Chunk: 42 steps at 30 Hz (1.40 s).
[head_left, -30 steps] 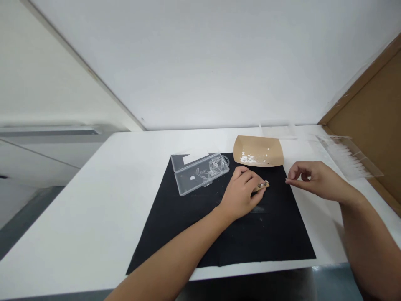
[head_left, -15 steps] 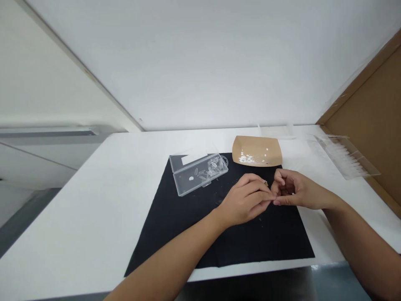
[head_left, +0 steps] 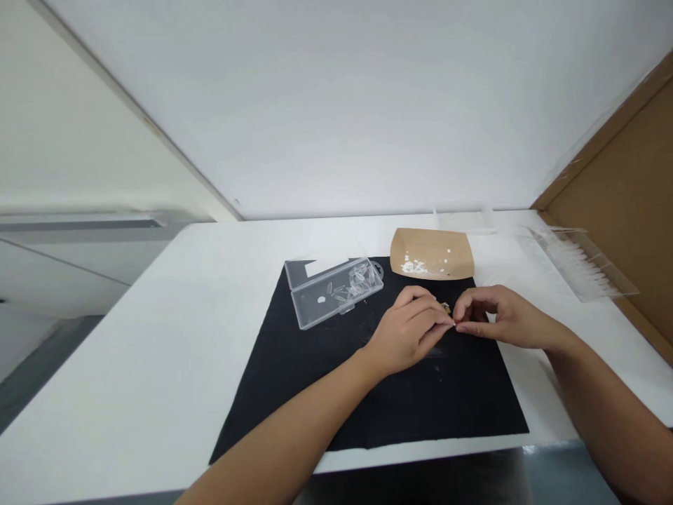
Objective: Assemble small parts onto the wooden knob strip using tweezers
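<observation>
Above the right part of a black cloth (head_left: pixel 294 393), my two hands meet at their fingertips. My left hand (head_left: pixel 413 326) is closed in a pinch, and a tiny white piece (head_left: pixel 453 323) shows at its fingertips. My right hand (head_left: pixel 488 317) also pinches, its thumb and index finger at that same white piece. The piece is too small to name. A small gold-coloured object (head_left: pixel 446 307) lies just behind the fingers, partly hidden. To the left, an open clear plastic case (head_left: pixel 310 308) holds several clear, pointed nail-tip-like pieces (head_left: pixel 360 278) and one white dot.
Behind my hands stands a brown paper tray (head_left: pixel 431 245) with many small white bits (head_left: pixel 414 267). Clear plastic holders with rows of tips (head_left: pixel 578 263) lie at the right. A cardboard panel (head_left: pixel 620 189) borders the white table (head_left: pixel 158 365) on the right.
My left hand has drawn slightly left and its fingers have straightened. The right-hand fingers have closed in toward the left fingertips, and the white piece between them now shows.
</observation>
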Each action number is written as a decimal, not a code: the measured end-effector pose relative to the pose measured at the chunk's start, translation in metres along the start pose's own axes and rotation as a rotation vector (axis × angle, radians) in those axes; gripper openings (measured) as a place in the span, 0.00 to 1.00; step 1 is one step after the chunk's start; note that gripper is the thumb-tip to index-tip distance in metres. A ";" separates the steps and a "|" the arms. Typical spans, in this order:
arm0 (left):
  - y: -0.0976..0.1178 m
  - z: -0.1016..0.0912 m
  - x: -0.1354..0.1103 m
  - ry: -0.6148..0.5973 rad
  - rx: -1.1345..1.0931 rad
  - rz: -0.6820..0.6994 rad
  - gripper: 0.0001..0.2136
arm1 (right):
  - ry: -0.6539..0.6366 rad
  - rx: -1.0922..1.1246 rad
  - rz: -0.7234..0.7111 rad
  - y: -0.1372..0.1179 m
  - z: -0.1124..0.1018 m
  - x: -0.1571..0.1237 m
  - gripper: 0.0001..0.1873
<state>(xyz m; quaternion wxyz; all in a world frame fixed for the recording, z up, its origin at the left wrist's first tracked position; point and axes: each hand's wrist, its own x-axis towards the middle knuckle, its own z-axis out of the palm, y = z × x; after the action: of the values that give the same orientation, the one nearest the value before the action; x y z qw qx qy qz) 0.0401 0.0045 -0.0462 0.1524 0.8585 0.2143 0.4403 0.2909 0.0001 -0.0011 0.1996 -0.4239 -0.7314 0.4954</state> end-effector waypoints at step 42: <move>-0.012 0.017 -0.001 -0.013 0.137 -0.181 0.06 | 0.207 -0.508 -0.280 0.018 0.000 0.013 0.05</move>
<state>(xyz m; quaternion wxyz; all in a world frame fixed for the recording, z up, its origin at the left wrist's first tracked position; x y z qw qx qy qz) 0.0508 0.0133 -0.0619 0.1340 0.8469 0.3197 0.4033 0.2916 0.0134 -0.0188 0.2269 -0.4034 -0.8591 0.2185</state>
